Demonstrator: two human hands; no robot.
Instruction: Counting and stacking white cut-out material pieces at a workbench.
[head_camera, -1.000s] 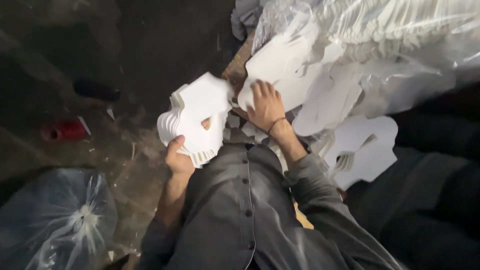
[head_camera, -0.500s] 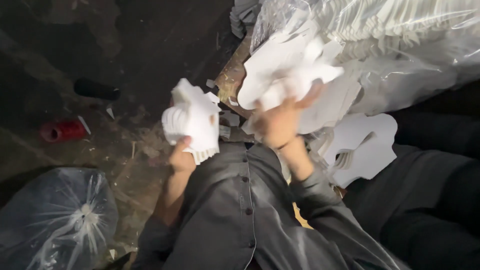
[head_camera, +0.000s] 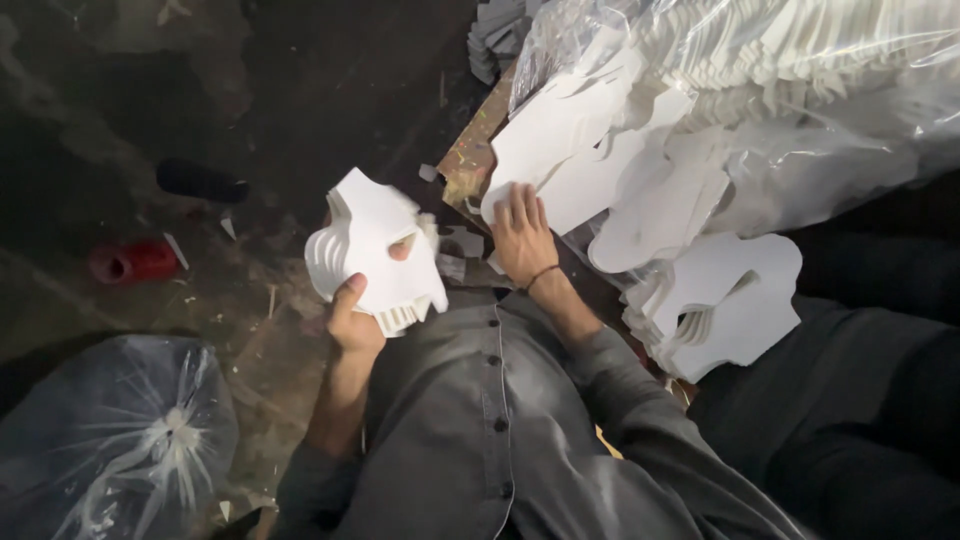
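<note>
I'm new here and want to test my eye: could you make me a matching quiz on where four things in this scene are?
Things:
1. stack of white cut-outs
2. red object
3. tied clear plastic bag
4. right hand

Places:
A. bottom left, on the floor
B. flat on a white sheet
C. in the left hand's grip
D. floor at far left, near a dark cylinder

Pairs: 1-C, 2-D, 3-A, 4-B

Left hand (head_camera: 352, 318) raised, fingers curled in a grip; right hand (head_camera: 521, 238) flat, palm down, arm outstretched.
</note>
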